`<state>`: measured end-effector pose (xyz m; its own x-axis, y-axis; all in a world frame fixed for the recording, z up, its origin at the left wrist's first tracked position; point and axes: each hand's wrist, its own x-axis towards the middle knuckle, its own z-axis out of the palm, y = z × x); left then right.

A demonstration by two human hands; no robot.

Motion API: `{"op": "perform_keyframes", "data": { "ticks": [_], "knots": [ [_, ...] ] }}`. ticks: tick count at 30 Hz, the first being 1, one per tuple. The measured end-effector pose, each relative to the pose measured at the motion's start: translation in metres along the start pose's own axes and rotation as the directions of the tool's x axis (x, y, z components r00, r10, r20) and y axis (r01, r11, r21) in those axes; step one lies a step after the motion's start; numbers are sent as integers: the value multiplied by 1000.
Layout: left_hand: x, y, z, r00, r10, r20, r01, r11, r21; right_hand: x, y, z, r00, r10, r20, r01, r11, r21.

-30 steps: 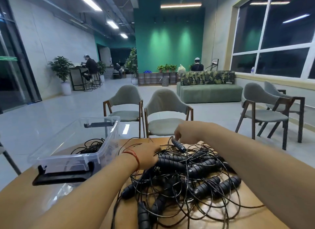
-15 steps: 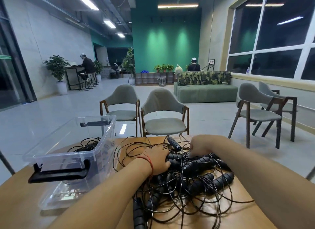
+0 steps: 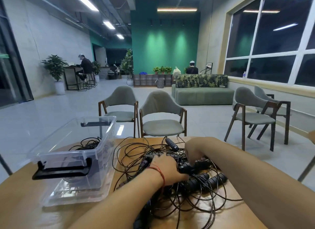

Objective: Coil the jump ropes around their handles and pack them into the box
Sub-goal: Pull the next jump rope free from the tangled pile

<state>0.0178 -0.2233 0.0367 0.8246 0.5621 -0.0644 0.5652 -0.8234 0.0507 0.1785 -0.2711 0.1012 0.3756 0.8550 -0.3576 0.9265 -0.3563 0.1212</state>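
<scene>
Left grip (image 3: 167, 169): clenched round a black handle (image 3: 186, 168) in the tangled jump ropes (image 3: 216, 179) on my worktop (image 3: 20, 203). Right grip (image 3: 194, 151): fingers dug into the pile; I cannot tell its hold. Clear box (image 3: 71, 154): left of the pile, rope bundle (image 3: 88, 144) inside.

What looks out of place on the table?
The jump ropes lie in one tangled heap on the wooden table, cords looped across each other. A rope is already in the clear box. Nothing looks damaged.
</scene>
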Motion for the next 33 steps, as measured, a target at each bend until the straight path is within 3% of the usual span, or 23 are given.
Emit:
{"op": "perform_keyframes", "data": {
  "ticks": [2,5,9,11,13,17,20,23,27,29,31,33],
  "knots": [
    [0,15,11,999,-43,-17,45,992,120,0,1,0,998,18,66,-18,1000,8],
    [-2,18,13,995,-78,-60,85,987,134,-2,2,1,999,8,-35,-9,1000,-22],
    [-3,3,-6,977,-130,-172,95,976,-194,-5,6,-3,992,-45,-120,45,999,-6],
    [-3,-6,-27,947,-140,-290,13,917,-400,-6,8,-9,977,-93,-191,101,994,31],
    [-2,-17,-56,890,-163,-426,-95,847,-522,-10,7,-20,953,-132,-273,156,985,69],
    [-7,-40,-127,697,-246,-674,-316,737,-597,-23,9,-51,892,-144,-428,232,959,161],
    [-17,-49,-184,606,-278,-745,-440,663,-605,-34,10,-77,864,-139,-485,305,910,282],
    [-26,-50,-224,566,-271,-779,-460,680,-571,-49,0,-102,826,-120,-550,415,790,451],
    [-27,-52,-230,639,-247,-729,-411,692,-594,-67,-16,-144,711,10,-703,481,723,496],
    [-26,-55,-223,703,-266,-660,-359,669,-651,-76,-20,-166,653,92,-752,577,582,573],
    [-26,-56,-213,772,-254,-583,-358,583,-729,-87,-26,-185,650,129,-749,673,360,647],
    [-25,-56,-206,819,-206,-536,-357,547,-757,-98,-34,-200,651,95,-753,708,281,648]
  ]
}}
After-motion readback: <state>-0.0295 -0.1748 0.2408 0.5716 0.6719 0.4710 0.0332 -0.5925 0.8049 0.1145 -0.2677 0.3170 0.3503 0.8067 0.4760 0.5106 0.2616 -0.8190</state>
